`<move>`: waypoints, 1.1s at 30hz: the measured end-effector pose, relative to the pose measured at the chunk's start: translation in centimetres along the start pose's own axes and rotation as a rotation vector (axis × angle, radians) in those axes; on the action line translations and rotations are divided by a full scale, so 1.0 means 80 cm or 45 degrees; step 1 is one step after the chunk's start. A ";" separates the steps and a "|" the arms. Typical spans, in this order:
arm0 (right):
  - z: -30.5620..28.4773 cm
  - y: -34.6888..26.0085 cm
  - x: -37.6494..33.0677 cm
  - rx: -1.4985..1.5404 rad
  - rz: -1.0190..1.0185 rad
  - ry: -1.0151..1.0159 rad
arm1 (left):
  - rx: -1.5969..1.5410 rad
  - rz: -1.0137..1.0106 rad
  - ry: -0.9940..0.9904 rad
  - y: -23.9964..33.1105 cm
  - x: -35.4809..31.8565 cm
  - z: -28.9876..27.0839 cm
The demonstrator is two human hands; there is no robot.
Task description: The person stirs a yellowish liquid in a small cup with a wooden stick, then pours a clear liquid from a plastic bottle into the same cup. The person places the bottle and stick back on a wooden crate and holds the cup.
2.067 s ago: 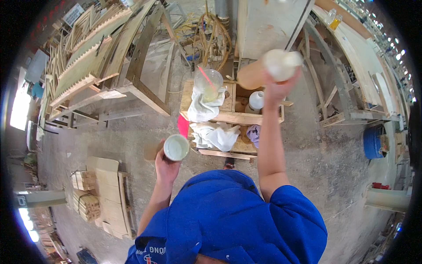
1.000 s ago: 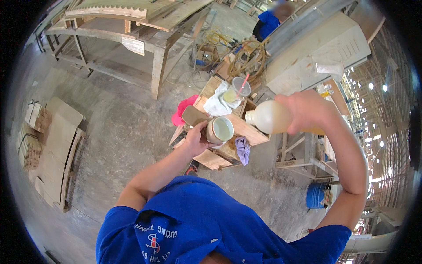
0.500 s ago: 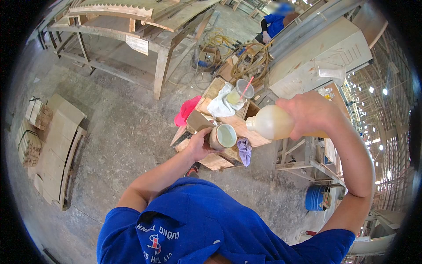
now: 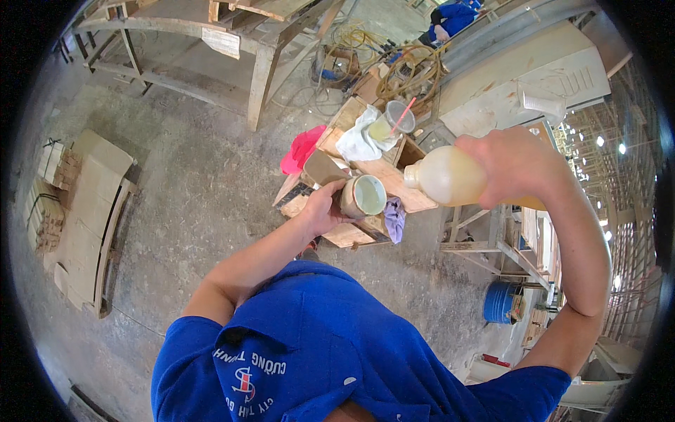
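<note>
My left hand (image 4: 325,210) is closed around the side of a small round cup (image 4: 370,195), whose open mouth shows a pale, whitish inside. My right hand (image 4: 519,167) grips a translucent plastic bottle (image 4: 450,176) holding yellowish liquid. The bottle lies nearly on its side, its uncapped-looking neck turned toward the cup and a short way from it. No stream of liquid is visible between them. Below both hands is a wooden box-like stand (image 4: 408,191), with a purple cloth (image 4: 394,220) near the cup.
A white cloth (image 4: 358,139) and a plastic drink cup with a pink straw (image 4: 394,125) sit on the stand, beside a bright pink cloth (image 4: 302,149). Coiled hoses (image 4: 415,76) lie beyond. A wooden workbench (image 4: 261,88) stands far left, a blue drum (image 4: 498,302) right. Another person (image 4: 455,20) works at the back.
Both hands, with the cup and the bottle, appear slightly farther right in the picture. The whole view has shifted a little. The bottle keeps its tilt beside the cup.
</note>
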State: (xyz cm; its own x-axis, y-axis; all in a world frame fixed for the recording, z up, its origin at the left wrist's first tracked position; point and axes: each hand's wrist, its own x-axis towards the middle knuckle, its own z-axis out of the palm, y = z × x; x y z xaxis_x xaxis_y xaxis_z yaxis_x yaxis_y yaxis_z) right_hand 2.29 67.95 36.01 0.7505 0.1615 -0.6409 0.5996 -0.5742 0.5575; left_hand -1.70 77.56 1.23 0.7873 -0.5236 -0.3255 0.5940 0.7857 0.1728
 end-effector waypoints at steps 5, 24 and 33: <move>-0.003 -0.005 -0.004 -0.021 0.022 -0.063 | -0.009 -0.013 0.039 -0.003 -0.002 0.002; 0.026 -0.011 -0.010 0.037 -0.168 0.225 | -0.028 -0.004 -0.131 -0.003 -0.029 0.017; 0.042 -0.013 -0.002 -0.004 -0.212 0.329 | 0.064 0.094 0.035 0.007 -0.050 0.037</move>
State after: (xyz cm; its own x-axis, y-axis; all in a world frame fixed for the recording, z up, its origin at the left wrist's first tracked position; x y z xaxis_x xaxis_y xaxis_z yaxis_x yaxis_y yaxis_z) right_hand 0.59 65.84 33.81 0.6875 0.4525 -0.5680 0.7208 -0.5205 0.4578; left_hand -3.97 79.11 5.40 0.8249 -0.4550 -0.3353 0.5424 0.8041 0.2433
